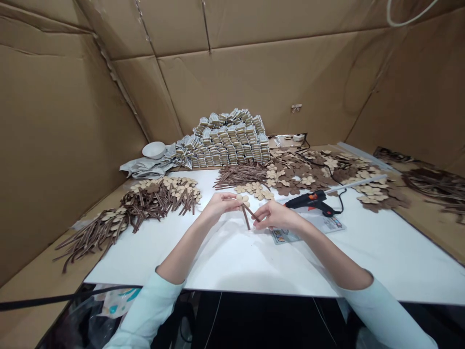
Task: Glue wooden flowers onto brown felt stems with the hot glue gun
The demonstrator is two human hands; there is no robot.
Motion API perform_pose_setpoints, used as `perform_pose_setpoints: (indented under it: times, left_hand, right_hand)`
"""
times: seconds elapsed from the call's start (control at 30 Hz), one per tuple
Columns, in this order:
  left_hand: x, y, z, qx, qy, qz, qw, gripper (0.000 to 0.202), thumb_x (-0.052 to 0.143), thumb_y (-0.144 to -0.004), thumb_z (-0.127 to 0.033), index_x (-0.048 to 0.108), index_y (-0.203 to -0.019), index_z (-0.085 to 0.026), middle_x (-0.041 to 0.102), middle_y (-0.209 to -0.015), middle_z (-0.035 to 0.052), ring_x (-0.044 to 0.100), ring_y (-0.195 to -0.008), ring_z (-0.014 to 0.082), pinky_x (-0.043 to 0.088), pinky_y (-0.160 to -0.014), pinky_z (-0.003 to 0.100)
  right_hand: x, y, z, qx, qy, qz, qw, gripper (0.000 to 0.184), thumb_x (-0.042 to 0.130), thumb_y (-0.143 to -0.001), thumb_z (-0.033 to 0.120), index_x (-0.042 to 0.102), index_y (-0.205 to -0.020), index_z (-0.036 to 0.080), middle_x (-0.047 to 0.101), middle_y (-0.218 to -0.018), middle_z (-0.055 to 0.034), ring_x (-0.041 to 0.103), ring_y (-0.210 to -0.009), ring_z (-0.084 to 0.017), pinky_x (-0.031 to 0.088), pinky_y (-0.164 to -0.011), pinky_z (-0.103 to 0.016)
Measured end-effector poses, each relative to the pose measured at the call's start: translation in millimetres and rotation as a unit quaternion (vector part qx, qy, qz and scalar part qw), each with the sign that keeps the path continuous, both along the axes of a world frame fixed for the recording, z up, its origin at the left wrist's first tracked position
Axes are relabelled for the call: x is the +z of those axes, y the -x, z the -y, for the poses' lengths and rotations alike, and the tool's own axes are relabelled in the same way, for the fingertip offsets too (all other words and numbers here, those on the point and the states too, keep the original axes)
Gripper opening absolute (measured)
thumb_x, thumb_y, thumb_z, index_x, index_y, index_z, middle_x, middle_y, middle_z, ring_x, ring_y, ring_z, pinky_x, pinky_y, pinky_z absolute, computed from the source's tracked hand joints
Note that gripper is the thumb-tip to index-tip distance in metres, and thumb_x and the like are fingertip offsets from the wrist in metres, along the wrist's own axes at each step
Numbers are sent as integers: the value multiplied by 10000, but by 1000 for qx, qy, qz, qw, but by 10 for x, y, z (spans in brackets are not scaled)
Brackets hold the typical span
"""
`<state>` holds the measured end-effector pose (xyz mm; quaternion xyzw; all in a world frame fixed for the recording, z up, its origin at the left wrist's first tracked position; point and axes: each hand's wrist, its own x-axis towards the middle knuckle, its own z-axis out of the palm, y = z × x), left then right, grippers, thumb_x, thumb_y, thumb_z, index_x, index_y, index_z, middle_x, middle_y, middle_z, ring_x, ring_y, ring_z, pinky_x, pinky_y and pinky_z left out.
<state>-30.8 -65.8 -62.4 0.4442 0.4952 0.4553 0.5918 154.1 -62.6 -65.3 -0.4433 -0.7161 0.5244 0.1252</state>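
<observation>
My left hand pinches a small cream flower above the middle of the white board. Two thin brown strips hang from the flower in a narrow V. My right hand has its fingertips closed on the lower end of the right-hand strip. Just beyond the right hand lies a black hot glue gun with orange parts, a glue stick pointing out of its back. Under it is a printed clear plastic sheet.
Brown strips and cream flowers lie ahead. Finished-looking flower-and-strip pieces heap at left. Brown and cream flower shapes spread right. Stacked small packs, a white bowl and cardboard walls stand behind.
</observation>
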Motion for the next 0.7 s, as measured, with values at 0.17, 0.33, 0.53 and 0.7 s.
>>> perform_pose_setpoints:
  times: [0.17, 0.33, 0.53, 0.7]
  left_hand:
    - [28, 150, -103, 49, -32, -83, 995, 289, 765, -411, -145, 611, -651, -100, 635, -539, 27, 579, -498, 118, 475, -589, 249]
    - [84, 648, -253, 265, -83, -164, 947, 272, 706, -446, -144, 597, -693, -109, 569, -465, -16, 563, -471, 120, 446, -518, 219]
    - [75, 1077, -242, 373, -47, -284, 882, 250, 665, -532, -260, 612, -741, -133, 582, -549, 22, 604, -604, 198, 465, -607, 306]
    - [93, 1121, -175, 378, -29, -429, 820, 221, 623, -586, -239, 649, -779, -136, 640, -769, 137, 578, -857, 332, 418, -767, 430]
  right_hand:
    - [115, 32, -22, -82, -100, 96, 987, 291, 580, -668, 175, 646, -935, 77, 675, -882, -89, 534, -493, -88, 430, -514, -219]
    - [168, 165, -144, -119, -289, 263, 913, 261, 453, -757, 133, 650, -927, 143, 666, -959, -97, 593, -919, -185, 414, -746, -222]
    - [103, 449, -309, -151, -291, 368, 870, 317, 418, -738, 29, 626, -972, 77, 621, -986, -216, 586, -958, -278, 429, -700, -297]
    - [125, 510, -336, -143, -303, 383, 861, 384, 323, -782, -9, 601, -1033, 80, 594, -1006, -250, 588, -943, -298, 433, -694, -363]
